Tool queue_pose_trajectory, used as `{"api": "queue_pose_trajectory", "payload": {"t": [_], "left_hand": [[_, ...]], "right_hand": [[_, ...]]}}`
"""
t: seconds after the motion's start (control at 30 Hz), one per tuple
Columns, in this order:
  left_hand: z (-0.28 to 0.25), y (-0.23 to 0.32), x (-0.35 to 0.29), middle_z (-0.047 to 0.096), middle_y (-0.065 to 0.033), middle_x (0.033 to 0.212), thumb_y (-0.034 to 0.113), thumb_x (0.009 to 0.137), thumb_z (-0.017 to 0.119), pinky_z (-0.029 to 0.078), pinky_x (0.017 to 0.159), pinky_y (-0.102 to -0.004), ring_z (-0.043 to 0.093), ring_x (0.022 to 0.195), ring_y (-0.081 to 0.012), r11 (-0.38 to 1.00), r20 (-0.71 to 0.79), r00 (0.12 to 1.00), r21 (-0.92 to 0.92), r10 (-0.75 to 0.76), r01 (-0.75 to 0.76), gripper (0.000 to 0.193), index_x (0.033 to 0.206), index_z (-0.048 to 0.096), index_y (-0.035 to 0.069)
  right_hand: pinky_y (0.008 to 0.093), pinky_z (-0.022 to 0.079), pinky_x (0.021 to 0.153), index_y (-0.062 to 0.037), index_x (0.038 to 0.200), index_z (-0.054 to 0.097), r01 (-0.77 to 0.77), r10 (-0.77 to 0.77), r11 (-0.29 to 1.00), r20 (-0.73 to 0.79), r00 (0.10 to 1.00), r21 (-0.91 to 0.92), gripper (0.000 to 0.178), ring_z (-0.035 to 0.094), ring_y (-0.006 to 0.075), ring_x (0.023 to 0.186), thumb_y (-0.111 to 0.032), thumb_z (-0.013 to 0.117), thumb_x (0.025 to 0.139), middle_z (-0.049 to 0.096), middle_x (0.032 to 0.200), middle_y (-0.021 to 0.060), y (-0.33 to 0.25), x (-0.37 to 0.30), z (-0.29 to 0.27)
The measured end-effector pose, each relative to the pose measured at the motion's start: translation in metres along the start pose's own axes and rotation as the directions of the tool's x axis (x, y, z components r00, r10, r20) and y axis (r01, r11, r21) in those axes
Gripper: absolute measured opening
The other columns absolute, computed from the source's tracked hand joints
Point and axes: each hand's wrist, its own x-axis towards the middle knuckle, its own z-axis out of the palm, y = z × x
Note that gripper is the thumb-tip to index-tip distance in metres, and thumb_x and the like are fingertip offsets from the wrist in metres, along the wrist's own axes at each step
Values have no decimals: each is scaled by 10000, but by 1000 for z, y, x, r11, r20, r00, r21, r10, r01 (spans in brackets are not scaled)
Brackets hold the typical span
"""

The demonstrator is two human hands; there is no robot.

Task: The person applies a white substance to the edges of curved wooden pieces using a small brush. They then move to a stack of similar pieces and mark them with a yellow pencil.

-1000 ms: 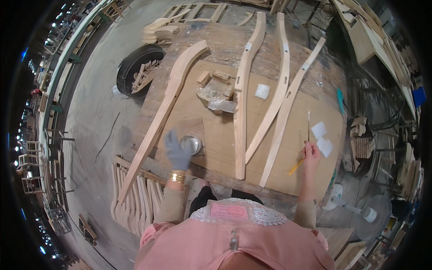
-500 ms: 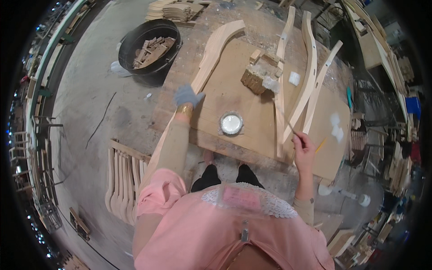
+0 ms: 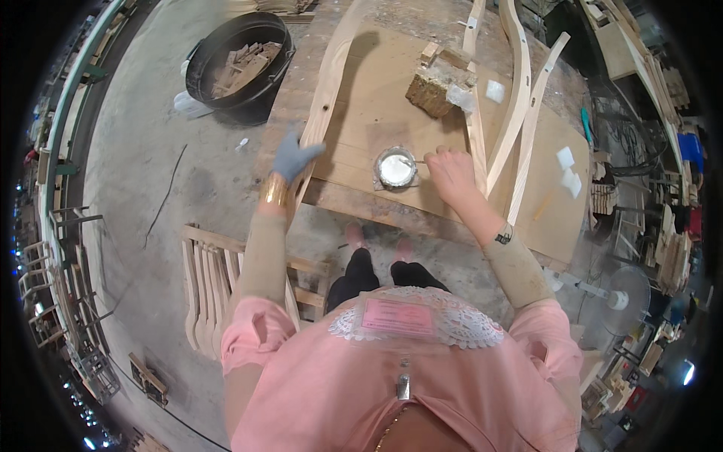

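My left hand (image 3: 295,157), in a grey glove, is closed around a long curved wooden piece (image 3: 329,84) at the left edge of the bench. Its thumb sticks out to the right across the wood. A narrow face with dark round holes is turned up. My bare right hand (image 3: 453,175) pinches a thin stick (image 3: 416,161). The stick's far end reaches into a small round tub of white liquid (image 3: 395,167); whether it has bristles cannot be made out.
Curved wooden pieces (image 3: 518,105) lie on the bench's right side, beside a rough block (image 3: 437,89) and white pads (image 3: 495,92). A black bucket of wood scraps (image 3: 199,75) stands left of the bench. Slatted wooden parts (image 3: 207,290) stand on the floor, lower left.
My right hand has moved left with the stick, bringing it to the tub. The wooden piece under my left hand has turned from its broad face to its holed narrow face and come nearer.
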Motion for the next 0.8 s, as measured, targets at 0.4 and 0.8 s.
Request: {"api": "queue_pose_trajectory", "payload": {"t": [0.4,0.8], "left_hand": [[55,-37,-252,588,-85,851,149,630,701,486,675,-307,563,748,-160,930,-122,943,-246,-311,275,531,1098,516,-22],[112,-65,-319,584,-146,902,155,626,656,476,751,-330,570,810,-230,926,-44,935,-162,-353,342,532,1102,507,-31]], "right_hand": [[299,476,601,-83,863,694,-337,254,640,223,941,691,127,623,176,648,-119,636,756,666,736,74,33,-30,62],[195,415,586,-6,934,619,-389,156,90,373,915,917,130,535,65,645,-97,614,840,610,714,8,59,-73,80]]}}
